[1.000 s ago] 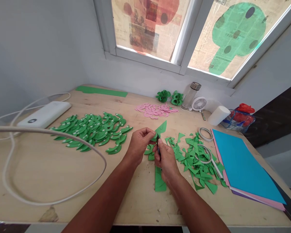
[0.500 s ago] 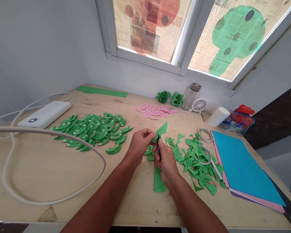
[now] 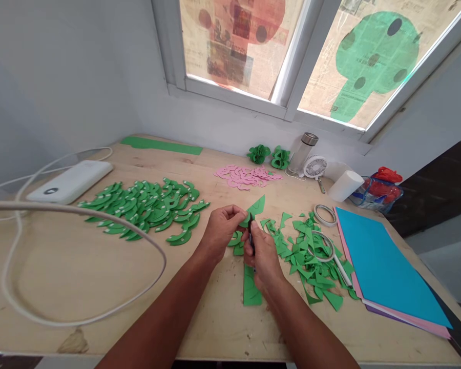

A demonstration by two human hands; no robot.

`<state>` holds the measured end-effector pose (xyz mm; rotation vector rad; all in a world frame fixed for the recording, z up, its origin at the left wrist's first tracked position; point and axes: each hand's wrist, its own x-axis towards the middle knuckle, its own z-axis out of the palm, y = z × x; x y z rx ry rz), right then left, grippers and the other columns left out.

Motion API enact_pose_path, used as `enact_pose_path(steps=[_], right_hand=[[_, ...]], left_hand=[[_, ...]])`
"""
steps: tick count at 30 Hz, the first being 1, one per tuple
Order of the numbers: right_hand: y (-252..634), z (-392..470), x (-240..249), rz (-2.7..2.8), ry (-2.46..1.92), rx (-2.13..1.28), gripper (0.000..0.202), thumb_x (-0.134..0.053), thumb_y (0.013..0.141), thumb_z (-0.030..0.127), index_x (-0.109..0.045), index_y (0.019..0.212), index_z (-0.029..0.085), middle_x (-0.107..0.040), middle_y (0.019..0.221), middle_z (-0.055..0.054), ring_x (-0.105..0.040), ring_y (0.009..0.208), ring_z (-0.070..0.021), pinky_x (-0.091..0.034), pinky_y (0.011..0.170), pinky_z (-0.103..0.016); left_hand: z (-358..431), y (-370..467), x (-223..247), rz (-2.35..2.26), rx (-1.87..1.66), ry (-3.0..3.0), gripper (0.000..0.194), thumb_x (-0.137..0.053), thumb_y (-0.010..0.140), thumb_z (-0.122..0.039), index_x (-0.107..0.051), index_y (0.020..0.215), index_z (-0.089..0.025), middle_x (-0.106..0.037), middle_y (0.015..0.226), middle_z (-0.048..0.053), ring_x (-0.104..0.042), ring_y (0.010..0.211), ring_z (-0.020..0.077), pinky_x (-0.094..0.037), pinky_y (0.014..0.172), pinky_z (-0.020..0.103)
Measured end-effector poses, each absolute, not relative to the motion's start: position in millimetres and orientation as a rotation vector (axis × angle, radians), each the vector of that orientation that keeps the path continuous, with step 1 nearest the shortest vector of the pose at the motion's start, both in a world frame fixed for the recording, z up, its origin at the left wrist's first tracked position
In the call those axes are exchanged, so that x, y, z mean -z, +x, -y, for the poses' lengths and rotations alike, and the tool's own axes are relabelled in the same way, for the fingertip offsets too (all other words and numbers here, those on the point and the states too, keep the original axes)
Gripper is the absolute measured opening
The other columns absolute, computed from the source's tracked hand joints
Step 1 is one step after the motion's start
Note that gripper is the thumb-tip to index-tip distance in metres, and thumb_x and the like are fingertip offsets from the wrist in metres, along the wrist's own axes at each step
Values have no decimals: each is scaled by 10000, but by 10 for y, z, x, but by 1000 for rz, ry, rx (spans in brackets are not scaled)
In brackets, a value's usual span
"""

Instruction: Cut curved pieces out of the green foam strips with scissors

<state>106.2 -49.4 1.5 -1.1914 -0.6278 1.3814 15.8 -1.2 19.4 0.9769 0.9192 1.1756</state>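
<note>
Between the fingers of my left hand (image 3: 223, 228) is a piece of green paper (image 3: 257, 206), its pointed end sticking up past the fingertips. My right hand (image 3: 266, 251) is closed around a small dark cutting tool, apparently scissors (image 3: 250, 230), whose blades meet the paper; the handles are mostly hidden. Under my hands lie a few curved green cut-outs (image 3: 236, 241) and a green paper strip (image 3: 251, 287) with drawn curves. Left of my hands spreads a heap of curved green pieces (image 3: 149, 207) with small white patches.
Green scraps (image 3: 315, 266) lie to the right, with a magnifying glass (image 3: 332, 251) and a tape roll (image 3: 325, 215) on them or beside them. Coloured sheets (image 3: 392, 266) cover the right side. Pink cut-outs (image 3: 246, 177) sit behind. A white cable (image 3: 153, 241) loops at left near a power bank (image 3: 71, 180).
Almost nothing differs. The green paper's upper tip sits slightly lower, and the camera view has shifted a little; both hands keep their hold.
</note>
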Motion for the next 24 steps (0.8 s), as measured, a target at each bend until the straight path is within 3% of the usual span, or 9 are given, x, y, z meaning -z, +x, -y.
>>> enact_pose_path(steps=[24], right_hand=[[1061, 493, -18, 662, -1218, -1344, 520, -660, 662, 671, -541, 593, 170, -350, 366, 96, -199, 323, -30, -131, 326, -174]], left_hand=[[16, 153, -202, -943, -1174, 984, 191, -693, 619, -297, -588, 552, -152, -519, 536, -38, -460, 531, 92, -443, 547, 227]])
